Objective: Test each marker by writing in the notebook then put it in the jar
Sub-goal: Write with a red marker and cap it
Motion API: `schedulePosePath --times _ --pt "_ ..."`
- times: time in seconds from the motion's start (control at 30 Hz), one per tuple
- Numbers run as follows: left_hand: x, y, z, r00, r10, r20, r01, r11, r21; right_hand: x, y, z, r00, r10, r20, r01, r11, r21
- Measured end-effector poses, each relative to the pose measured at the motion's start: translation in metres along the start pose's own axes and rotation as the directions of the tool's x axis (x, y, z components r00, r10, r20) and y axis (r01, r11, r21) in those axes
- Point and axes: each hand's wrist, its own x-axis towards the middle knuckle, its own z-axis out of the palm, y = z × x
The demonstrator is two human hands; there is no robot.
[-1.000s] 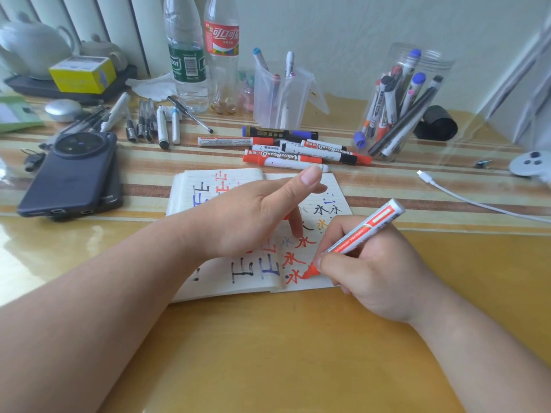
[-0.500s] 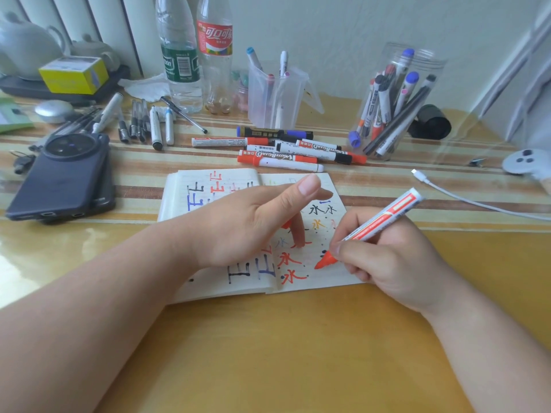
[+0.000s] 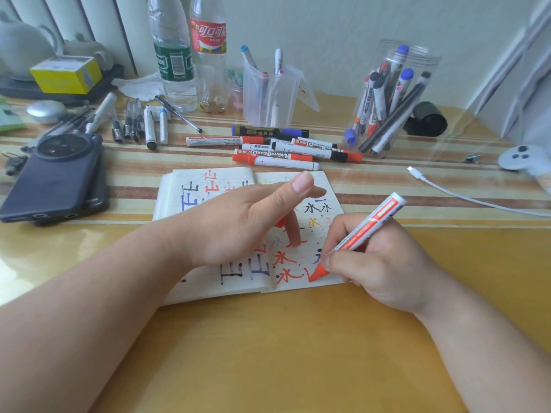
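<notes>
An open notebook (image 3: 205, 186) covered in coloured characters lies in front of me on the table. My right hand (image 3: 384, 263) grips a red and white marker (image 3: 369, 225) like a pen, its red tip touching the lower right of the page beside a fresh red stroke. My left hand (image 3: 238, 222) holds the notebook down with fingertips on the page; a red cap seems to sit under its palm. A clear jar (image 3: 417, 64) with several markers stands at the back right. Several more markers (image 3: 286, 150) lie just beyond the notebook.
Two stacked phones (image 3: 56, 180) lie at the left, with pens (image 3: 140, 123) behind them. Two bottles (image 3: 190, 55) and a clear cup (image 3: 271, 93) holding markers stand at the back. A white cable (image 3: 465, 198) and a controller (image 3: 521, 159) lie at the right.
My right hand has moved the marker tip rightward along the bottom of the page and started a new red stroke. My left hand has stayed on the notebook.
</notes>
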Motion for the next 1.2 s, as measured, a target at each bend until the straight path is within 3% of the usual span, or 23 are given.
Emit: schedulePosePath --times 0.4,0.6,0.7,0.9,1.2 --pt "0.0006 -0.0023 0.0005 1.0 0.005 0.003 -0.005 1.0 -0.014 0.0004 0.0007 0.0007 1.0 -0.015 -0.025 0.015 1.0 0.017" --pt "0.0 0.0006 0.0009 1.0 -0.009 -0.016 0.009 1.0 -0.01 -0.0028 -0.0015 -0.0002 0.999 -0.043 0.032 0.042 0.999 0.023" --pt "-0.0004 0.0018 0.0002 1.0 -0.015 -0.021 0.015 1.0 0.005 -0.0003 0.0004 -0.0022 0.999 -0.007 -0.05 0.01 0.997 0.071" --pt "-0.0004 -0.0003 0.0003 0.999 0.004 -0.033 -0.004 1.0 0.011 0.0019 0.003 0.0007 0.995 -0.013 -0.095 0.01 0.999 -0.038" --pt "-0.0026 0.0024 -0.0003 0.999 -0.003 -0.033 0.004 0.999 0.033 0.001 0.0031 0.0004 0.998 -0.002 -0.063 0.0 1.0 -0.027"
